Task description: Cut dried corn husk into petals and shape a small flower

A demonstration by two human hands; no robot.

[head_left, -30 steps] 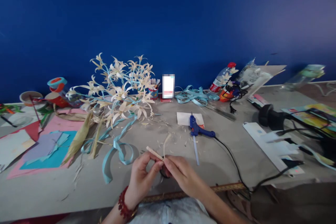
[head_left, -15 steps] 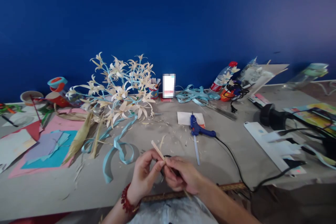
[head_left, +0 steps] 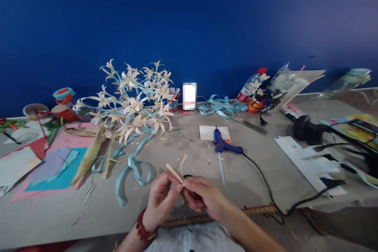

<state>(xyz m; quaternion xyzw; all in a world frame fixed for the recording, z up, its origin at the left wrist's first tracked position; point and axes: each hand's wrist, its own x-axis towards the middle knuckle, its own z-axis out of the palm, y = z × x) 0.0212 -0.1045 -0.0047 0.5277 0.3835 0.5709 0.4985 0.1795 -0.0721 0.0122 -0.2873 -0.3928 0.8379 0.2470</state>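
Observation:
Close to the table's front edge, my left hand [head_left: 162, 201] pinches a pale rolled strip of corn husk [head_left: 174, 172] between thumb and fingers. Its free end points up and to the left. My right hand [head_left: 203, 197] meets it from the other side, fingers closed on the strip's lower end. A thinner curled piece of husk [head_left: 182, 161] sticks up between the hands. Part of a dark curved object [head_left: 188, 176] shows at my right fingers; most of it is hidden, so its kind is unclear. Beyond the hands lies a blue glue gun [head_left: 220, 141] with a cord.
A bunch of pale husk flowers [head_left: 136, 104] stands back left, with light blue ribbon [head_left: 120, 189] before it. Coloured paper [head_left: 59, 181] and dry husks [head_left: 90, 155] lie left. A white power strip [head_left: 298, 165] with cables is at right; a leaning bottle [head_left: 251, 86] stands behind.
The husk strip tilted up more steeply, then leaned back left. My right hand turned and its fingers curled in under the strip. My left hand stayed nearly in place.

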